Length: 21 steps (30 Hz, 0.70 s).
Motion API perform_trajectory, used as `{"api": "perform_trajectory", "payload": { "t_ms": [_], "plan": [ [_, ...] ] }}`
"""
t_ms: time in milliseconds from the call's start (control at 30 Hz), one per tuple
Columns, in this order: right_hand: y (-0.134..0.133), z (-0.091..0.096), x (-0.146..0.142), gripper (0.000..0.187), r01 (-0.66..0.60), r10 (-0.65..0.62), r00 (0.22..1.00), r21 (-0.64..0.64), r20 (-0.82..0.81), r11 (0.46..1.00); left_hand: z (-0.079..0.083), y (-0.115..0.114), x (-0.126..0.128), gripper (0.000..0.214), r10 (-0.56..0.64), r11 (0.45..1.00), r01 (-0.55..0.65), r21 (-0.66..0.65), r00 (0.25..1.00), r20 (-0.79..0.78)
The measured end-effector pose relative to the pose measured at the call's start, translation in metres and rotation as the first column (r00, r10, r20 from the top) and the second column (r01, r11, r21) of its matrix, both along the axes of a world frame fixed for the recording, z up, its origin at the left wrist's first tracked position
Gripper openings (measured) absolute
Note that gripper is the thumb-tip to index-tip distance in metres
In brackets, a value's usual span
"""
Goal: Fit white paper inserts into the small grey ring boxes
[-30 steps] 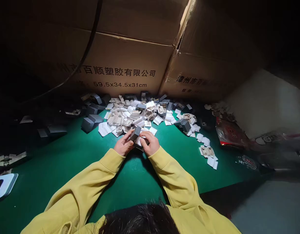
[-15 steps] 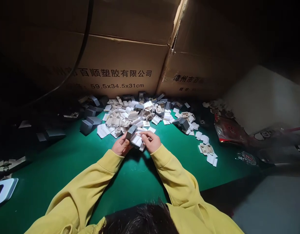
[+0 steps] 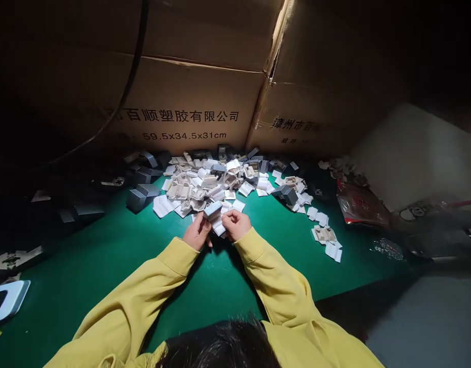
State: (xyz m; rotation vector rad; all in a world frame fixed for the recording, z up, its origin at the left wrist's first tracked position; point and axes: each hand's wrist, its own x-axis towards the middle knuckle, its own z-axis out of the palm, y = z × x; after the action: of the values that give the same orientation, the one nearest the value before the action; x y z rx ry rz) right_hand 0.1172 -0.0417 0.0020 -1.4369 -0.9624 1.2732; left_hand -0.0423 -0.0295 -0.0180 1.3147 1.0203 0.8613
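Note:
My left hand (image 3: 197, 232) is closed around a small grey box (image 3: 213, 208), held just above the front of a heap of white paper pieces (image 3: 199, 186). The box's lid side catches the light. White folded paper (image 3: 217, 225) shows at the box, on the side facing my right hand. The fingers of my right hand (image 3: 237, 225) pinch the edge of this white paper. Whether the paper is still seated inside the box cannot be made out, as my fingers cover part of it.
More grey boxes (image 3: 142, 197) lie around the heap, some standing open. Folded card and paper (image 3: 325, 235) lie to the right, near a red plastic packet (image 3: 360, 202). Large cartons (image 3: 189, 92) wall off the back. A white-framed device (image 3: 13, 301) sits at the left edge.
The grey box has tipped over and turned in my left hand, so its lid side now faces up toward the light. My right hand has drawn in slightly lower, onto the paper's edge.

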Motion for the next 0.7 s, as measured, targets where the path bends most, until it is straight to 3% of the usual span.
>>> {"api": "perform_trajectory", "payload": {
  "t_ms": [133, 333, 600, 700],
  "plan": [
    [-0.006, 0.007, -0.005, 0.035, 0.026, -0.029, 0.998, 0.039, 0.061, 0.999, 0.004, 0.004, 0.0, 0.061, -0.077, 0.991, 0.08, -0.111, 0.997, 0.032],
    [-0.003, 0.009, -0.004, 0.042, -0.057, 0.057, 0.998, -0.003, 0.017, 0.998, 0.011, 0.005, 0.0, 0.029, 0.01, 0.989, -0.008, -0.147, 1.0, 0.014],
    [-0.006, 0.008, -0.003, 0.032, -0.087, 0.084, 0.989, 0.019, 0.124, 0.996, 0.017, -0.001, 0.0, 0.022, -0.026, 0.986, 0.026, -0.167, 1.0, 0.003],
    [-0.006, 0.006, -0.003, 0.024, -0.076, 0.07, 0.98, 0.025, 0.187, 0.997, 0.013, 0.001, 0.0, 0.03, -0.049, 0.985, 0.054, -0.163, 0.998, 0.038]
  ]
}}
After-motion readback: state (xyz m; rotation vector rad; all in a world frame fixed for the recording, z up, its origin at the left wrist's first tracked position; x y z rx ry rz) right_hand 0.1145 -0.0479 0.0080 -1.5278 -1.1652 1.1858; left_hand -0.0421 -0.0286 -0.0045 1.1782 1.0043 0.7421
